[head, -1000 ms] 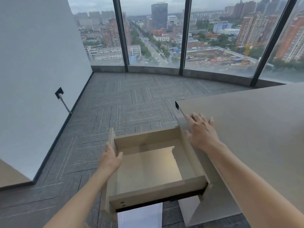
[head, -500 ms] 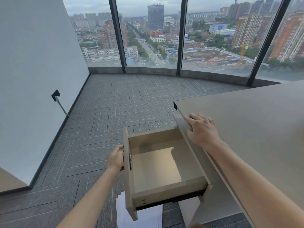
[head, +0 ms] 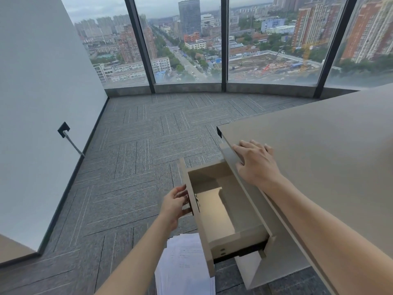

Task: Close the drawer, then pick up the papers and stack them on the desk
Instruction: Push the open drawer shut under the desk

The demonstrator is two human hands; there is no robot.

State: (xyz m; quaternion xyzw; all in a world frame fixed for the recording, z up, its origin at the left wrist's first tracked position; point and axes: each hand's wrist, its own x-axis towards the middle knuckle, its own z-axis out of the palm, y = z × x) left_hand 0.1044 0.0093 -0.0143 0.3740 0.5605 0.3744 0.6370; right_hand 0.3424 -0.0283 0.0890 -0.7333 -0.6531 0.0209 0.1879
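A beige drawer (head: 225, 211) sticks part way out of the left side of the beige desk (head: 323, 158); it is empty inside. My left hand (head: 175, 204) is at the drawer's front panel, fingers curled around the handle on its outer face. My right hand (head: 255, 161) lies flat on the desk's left edge, above the drawer. White printed papers (head: 184, 267) lie in a loose pile on the carpet below the drawer front, partly hidden by my left forearm and the drawer.
Grey patterned carpet (head: 136, 158) covers the floor to the left and ahead. A white wall (head: 42, 103) with a black socket (head: 63, 129) and a cable runs along the left. Floor-to-ceiling windows (head: 187, 43) curve across the back.
The drawer has slid to the right, further into the desk. My left hand moved from the drawer's side rim to its front handle. More of the papers shows on the floor.
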